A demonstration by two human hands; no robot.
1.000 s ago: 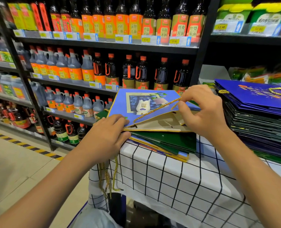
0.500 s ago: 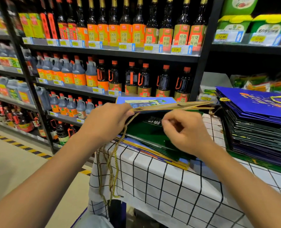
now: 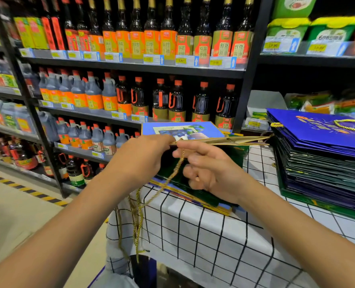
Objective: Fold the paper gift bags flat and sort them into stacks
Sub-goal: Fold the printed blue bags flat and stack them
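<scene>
Kraft-brown lining shows along the edge of the blue gift bag (image 3: 193, 129), held flat and level above the low mixed pile (image 3: 203, 196) on the checked tablecloth (image 3: 214, 235). The left hand (image 3: 139, 161) pinches its near edge; the right hand (image 3: 211, 171) seems to nip the gold cord handle (image 3: 172, 175), though blur hides the contact. Loose cords dangling off the table's corner could snag and tug the pile askew. The tall stack of blue bags (image 3: 322, 154) stands just beside it.
</scene>
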